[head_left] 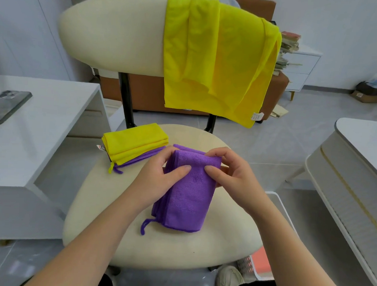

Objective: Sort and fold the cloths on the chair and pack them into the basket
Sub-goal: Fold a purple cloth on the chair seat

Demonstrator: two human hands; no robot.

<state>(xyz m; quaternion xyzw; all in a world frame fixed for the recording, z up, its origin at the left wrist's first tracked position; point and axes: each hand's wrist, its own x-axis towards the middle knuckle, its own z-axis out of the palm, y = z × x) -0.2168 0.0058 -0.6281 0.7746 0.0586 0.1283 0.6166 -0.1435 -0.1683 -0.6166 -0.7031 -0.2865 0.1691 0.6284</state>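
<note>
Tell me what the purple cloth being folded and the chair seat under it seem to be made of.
Purple cloth: likely microfibre terry, matt; a fine looped nap, a stitched hem and a cord loop at one corner show. Chair seat: padded upholstery, cream, smooth and matt; no weave shows, so faux leather or tight fabric, hard to tell.

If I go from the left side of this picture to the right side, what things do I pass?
phone → folded yellow cloth → left hand → purple cloth, pinched by both hands → right hand → stack of books → cardboard box
</note>
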